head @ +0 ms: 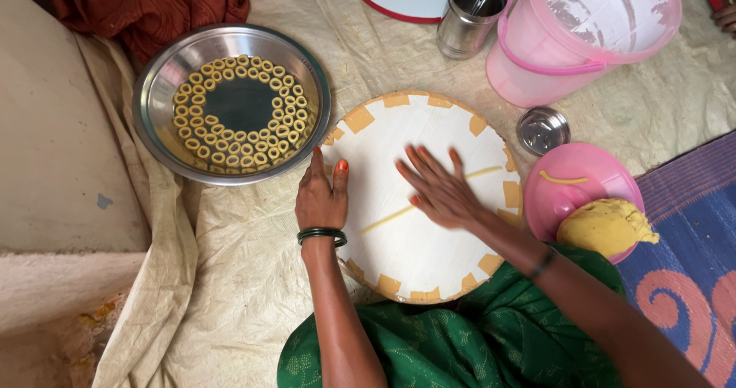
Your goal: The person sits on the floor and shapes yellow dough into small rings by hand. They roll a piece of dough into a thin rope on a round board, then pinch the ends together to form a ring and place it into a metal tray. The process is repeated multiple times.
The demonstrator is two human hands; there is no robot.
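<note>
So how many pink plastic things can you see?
2: a tall pink plastic bucket at the top right, and a round pink plastic lid lying below it, beside the round white board, with yellow dough on it. More may sit outside the picture.

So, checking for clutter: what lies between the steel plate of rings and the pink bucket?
In the head view, mostly bare cloth, with a steel cup beside the bucket.

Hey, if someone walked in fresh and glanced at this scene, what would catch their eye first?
Probably the round white board in the middle, where the right hand lies flat on a thin strand of yellow dough and the left hand rests at the board's left edge. Next, the steel plate at upper left, ringed with small dough rings, and the pink bucket at upper right.
</note>
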